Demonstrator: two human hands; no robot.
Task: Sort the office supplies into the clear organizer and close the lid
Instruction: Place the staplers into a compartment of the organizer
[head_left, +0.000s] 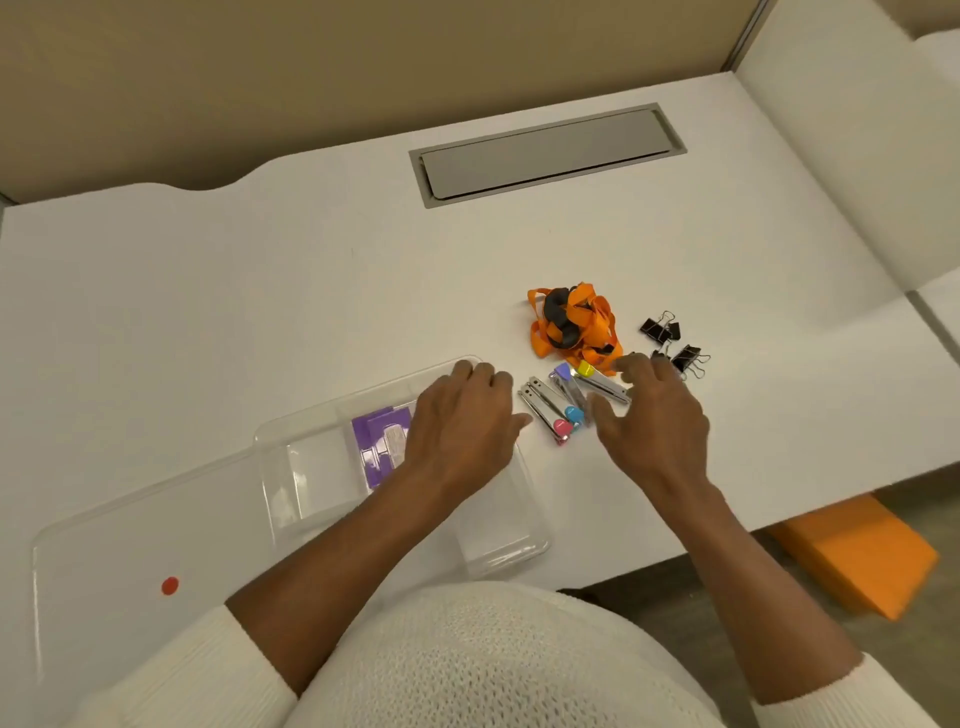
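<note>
Beside the clear organizer (283, 499), on the white desk (208, 291), your left hand (460, 421) rests palm-down over the tray's far right part, fingers loosely curled and, as far as one can tell, gripping nothing. Your right hand (649, 415) hovers spread and empty over the cluster of metal clips with coloured tips (563, 402), fingertips just above them. Gather these clips together rather than one by one: close thumb and fingers around the shiny bodies, where they lie parallel, and carry them left into one free compartment. Let the left hand steady the tray wall so it does not slide. The purple packet (378, 447) already lies in a middle compartment; the lid (130, 545) lies open flat to the left, marked with a red dot (170, 585). The orange lanyard bundle (574, 325) and black binder clips (670, 338) wait beyond. Your left hand and forearm hide the tray's right compartments, so I cannot tell what they hold; one binder clip is partly behind your right fingers.
</note>
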